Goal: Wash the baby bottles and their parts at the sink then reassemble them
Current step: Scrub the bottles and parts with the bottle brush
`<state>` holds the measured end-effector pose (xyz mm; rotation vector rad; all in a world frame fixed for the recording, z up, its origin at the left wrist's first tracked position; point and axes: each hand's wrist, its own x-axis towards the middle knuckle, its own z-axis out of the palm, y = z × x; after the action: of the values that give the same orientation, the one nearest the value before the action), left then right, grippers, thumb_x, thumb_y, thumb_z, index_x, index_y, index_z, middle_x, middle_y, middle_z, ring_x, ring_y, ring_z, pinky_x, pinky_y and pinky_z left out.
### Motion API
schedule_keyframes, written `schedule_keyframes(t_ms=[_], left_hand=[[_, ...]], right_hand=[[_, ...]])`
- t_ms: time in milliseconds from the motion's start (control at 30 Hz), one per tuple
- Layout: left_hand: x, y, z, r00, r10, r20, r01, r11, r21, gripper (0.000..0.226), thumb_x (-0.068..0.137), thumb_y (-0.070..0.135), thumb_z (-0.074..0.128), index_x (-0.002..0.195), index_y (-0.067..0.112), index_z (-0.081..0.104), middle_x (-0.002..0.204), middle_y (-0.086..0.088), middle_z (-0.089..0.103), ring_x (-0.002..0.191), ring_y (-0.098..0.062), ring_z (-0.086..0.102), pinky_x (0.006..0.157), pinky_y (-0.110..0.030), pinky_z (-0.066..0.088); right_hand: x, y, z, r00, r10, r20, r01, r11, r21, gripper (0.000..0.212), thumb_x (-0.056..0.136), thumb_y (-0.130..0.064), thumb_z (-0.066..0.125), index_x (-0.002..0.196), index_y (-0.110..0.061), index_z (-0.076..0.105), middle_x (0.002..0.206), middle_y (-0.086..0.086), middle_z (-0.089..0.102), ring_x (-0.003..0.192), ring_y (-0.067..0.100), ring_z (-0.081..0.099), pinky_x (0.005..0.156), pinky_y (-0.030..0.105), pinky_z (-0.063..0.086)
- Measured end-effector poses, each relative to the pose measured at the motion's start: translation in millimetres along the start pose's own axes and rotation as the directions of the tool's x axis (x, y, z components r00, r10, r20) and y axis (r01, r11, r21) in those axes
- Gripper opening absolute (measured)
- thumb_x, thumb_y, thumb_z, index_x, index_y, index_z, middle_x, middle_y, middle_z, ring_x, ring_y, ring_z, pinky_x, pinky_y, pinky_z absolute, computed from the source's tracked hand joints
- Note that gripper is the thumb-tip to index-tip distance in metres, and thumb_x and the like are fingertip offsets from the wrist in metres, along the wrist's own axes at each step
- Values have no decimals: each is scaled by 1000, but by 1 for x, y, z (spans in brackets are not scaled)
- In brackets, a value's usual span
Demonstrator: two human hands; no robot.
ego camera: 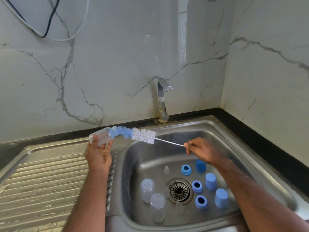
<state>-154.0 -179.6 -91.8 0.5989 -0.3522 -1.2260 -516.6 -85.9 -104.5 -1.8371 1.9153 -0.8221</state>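
At the near edge of the sink basin (133, 164), two clear bottles (147, 188) lie on the steel floor left of the drain (179, 190), one partly overlapping the other, with a clear teat (179, 208) just in front of the drain. Right of the drain sit three blue collar rings (197, 186) and, beyond them toward the basin's right wall, three blue caps (211, 181) standing with their closed ends up; a second clear teat (166, 170) stands behind the drain beside the farthest ring. Above these, both forearms reach in from the near side. The left hand (98, 154) is raised over the seam between the ribbed, wet draining board (50, 173) and the basin, its fingers curled round a clear bottle (100, 136) held almost level with its mouth pointing right. The blue-and-white bottle brush (137, 133) has its blue end inside that bottle's neck while the white bristles stay outside, bent slightly. The right hand (200, 150) hovers over the basin and pinches the end of the brush's thin white wire handle between thumb and curled fingers. Farther back, the chrome tap (162, 99) rises from the black counter strip at the sink's rear rim, no water running from it. Behind it stands the marble-patterned wall (117, 64), with black and white cables (50, 22) looping at the upper left.
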Motion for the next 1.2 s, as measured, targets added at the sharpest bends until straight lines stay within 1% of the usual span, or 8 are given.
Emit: schedule_keyframes(t_ms=[167, 267, 333, 633, 800, 967, 1100, 1200], left_hand=[[-5, -5, 9, 999, -12, -47, 13, 1000, 16, 36, 89, 16, 74, 120, 5, 58, 125, -16, 65, 112, -30, 67, 87, -46, 59], [-1, 2, 3, 994, 11, -111, -20, 997, -73, 53, 91, 23, 73, 135, 3, 50, 128, -16, 62, 113, -29, 66, 94, -45, 58], [4, 9, -4, 989, 27, -148, -45, 992, -118, 60, 91, 26, 73, 140, 4, 46, 131, -16, 59, 113, -27, 66, 92, -42, 59], [-23, -34, 27, 995, -71, 64, 36, 902, 430, 39, 85, 26, 80, 111, 3, 62, 115, -17, 70, 103, -31, 72, 72, -38, 63], [-31, -42, 34, 984, -109, 137, 51, 928, 370, 54, 87, 20, 78, 128, -5, 55, 121, -19, 69, 106, -32, 72, 81, -35, 62], [-53, -56, 44, 959, -183, 216, 91, 922, 375, 41, 91, 14, 72, 125, -3, 58, 117, -19, 71, 104, -32, 72, 82, -36, 62], [-51, -48, 46, 978, -190, 84, 163, 953, 255, 26, 93, 17, 70, 113, 3, 63, 114, -16, 71, 93, -25, 75, 83, -37, 62], [-44, -38, 40, 978, -208, 19, 201, 963, 181, 28, 91, 22, 72, 112, 4, 64, 113, -16, 72, 95, -28, 75, 75, -33, 63]], right_hand=[[-6, 3, -6, 1000, -2, -21, 2, 1000, 18, 44, 90, -58, 48, 67, -27, 68, 54, 0, 56, 54, 15, 52, 68, 48, 53], [-11, 6, -14, 997, 28, -67, -26, 999, 38, 48, 86, -62, 46, 65, -23, 67, 61, 6, 62, 63, 25, 60, 73, 50, 54], [-14, 12, -19, 994, 45, -97, -39, 998, 55, 42, 94, -48, 56, 64, -22, 68, 66, 5, 64, 68, 25, 62, 76, 50, 53], [-15, -21, 7, 989, -141, 32, 132, 971, 199, 22, 104, -24, 52, 85, -23, 63, 69, -1, 65, 65, 7, 58, 68, 31, 50], [-12, -21, 19, 980, -172, 97, 165, 984, 69, 21, 104, -31, 50, 92, -24, 66, 68, -4, 60, 60, 9, 52, 63, 39, 50], [-9, -34, 29, 987, -148, -55, 146, 988, -43, 29, 106, -39, 41, 95, -21, 61, 73, 3, 62, 61, 18, 53, 58, 32, 44], [-9, -24, 24, 985, -171, -25, 169, 984, -50, 27, 105, -35, 47, 86, -20, 59, 68, 4, 59, 58, 9, 46, 60, 37, 43], [-10, -15, 19, 988, -148, 46, 151, 986, -77, 25, 105, -36, 49, 84, -26, 59, 70, -1, 61, 60, 5, 49, 61, 29, 46]])
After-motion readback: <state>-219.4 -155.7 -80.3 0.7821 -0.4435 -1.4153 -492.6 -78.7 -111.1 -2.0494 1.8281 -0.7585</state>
